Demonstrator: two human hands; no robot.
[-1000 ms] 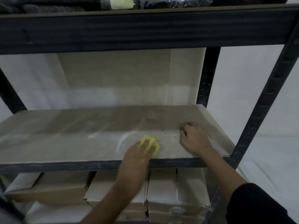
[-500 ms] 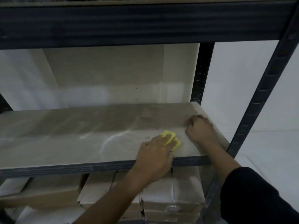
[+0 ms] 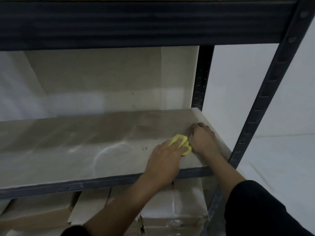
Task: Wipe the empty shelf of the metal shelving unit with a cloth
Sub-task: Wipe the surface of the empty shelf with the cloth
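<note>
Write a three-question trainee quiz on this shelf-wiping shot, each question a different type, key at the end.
1. True or false: the left hand presses the yellow cloth on the shelf board.
2. Multiple choice: where on the board is the right hand? A) at the left end B) near the right end, beside the cloth C) on the beam above
3. Fill in: under the wiped shelf sit cardboard ____.

Key: 1 true; 2 B; 3 boxes
</note>
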